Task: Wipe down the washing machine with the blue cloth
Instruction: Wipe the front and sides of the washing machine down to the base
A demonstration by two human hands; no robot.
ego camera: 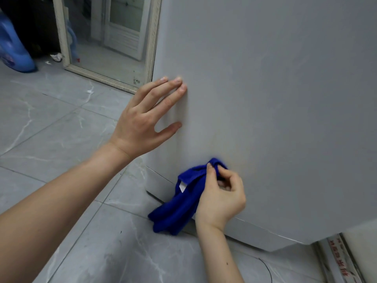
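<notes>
Both forearms bare, no sleeves in view. Left hand [140, 123]: no rings, no watch, nails short and unpainted. Right hand [221, 201]: same, no jewellery; small dark mole on its forearm.

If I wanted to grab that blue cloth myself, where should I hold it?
Probably best to take the blue cloth by its bunched top end, where the right hand already pinches it against the washing machine. Come from the open floor side, since the machine's panel blocks the other side. The lower part hangs loose and floppy, so gripping there would give little control for wiping.
</notes>
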